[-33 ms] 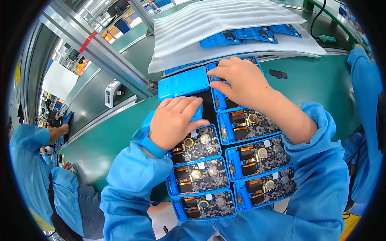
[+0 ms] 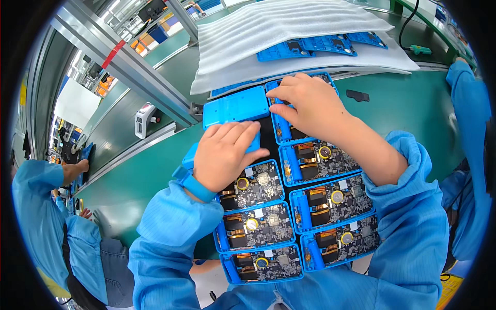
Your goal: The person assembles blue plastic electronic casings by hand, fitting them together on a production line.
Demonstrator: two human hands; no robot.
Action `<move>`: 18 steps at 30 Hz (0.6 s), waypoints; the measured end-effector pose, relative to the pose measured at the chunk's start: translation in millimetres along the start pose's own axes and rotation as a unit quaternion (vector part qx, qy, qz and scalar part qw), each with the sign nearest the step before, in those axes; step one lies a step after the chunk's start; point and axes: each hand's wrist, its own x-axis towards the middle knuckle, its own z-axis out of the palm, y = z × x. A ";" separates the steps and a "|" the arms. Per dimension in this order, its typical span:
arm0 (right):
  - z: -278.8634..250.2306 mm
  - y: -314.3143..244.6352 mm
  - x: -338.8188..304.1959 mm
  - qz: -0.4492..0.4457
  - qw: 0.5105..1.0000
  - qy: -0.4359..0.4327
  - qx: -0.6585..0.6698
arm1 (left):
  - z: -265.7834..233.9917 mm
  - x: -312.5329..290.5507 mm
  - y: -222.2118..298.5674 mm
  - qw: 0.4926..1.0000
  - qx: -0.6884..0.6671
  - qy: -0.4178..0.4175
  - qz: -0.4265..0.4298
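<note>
My left hand [image 2: 226, 155] lies with fingers stretched over a closed blue case [image 2: 189, 156], which it mostly covers. Above that hand is another closed blue case [image 2: 236, 106], back face up. At the far end of the right column, my right hand [image 2: 309, 105] reaches over an open blue case [image 2: 281, 129]; its thumb and forefinger are apart at the case's left edge, with nothing visible between them. Closer to me, several open blue cases [image 2: 258, 225] in two columns show circuit boards and round yellow-ringed cells, most with a blue cylinder at the left.
White foam sheets [image 2: 289, 26] with blue case parts [image 2: 328, 44] between them lie at the back. A small black piece [image 2: 357, 95] rests on the green bench [image 2: 408, 108]. A white handheld device [image 2: 144, 120] stands by the metal post [image 2: 129, 67]. Co-workers sit at both sides.
My left hand has shifted very slightly away from me over the closed case. My right hand and the open cases look unmoved.
</note>
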 end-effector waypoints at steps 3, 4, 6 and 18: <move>0.3 1.0 0.8 0.001 1.000 0.023 0.010 | 4.5 2.5 1.6 0.999 0.001 -0.022 -0.037; 0.4 0.5 1.3 -0.001 1.000 0.026 0.011 | 3.8 1.9 2.8 0.999 0.001 -0.021 -0.037; 1.4 -0.2 0.1 -0.001 1.000 0.029 0.010 | 2.6 0.9 4.7 0.996 -0.056 -0.058 -0.021; 25.5 -26.3 -21.0 -0.135 0.987 -0.088 -0.008 | -3.9 -37.1 -23.2 0.989 -0.114 -0.081 -0.040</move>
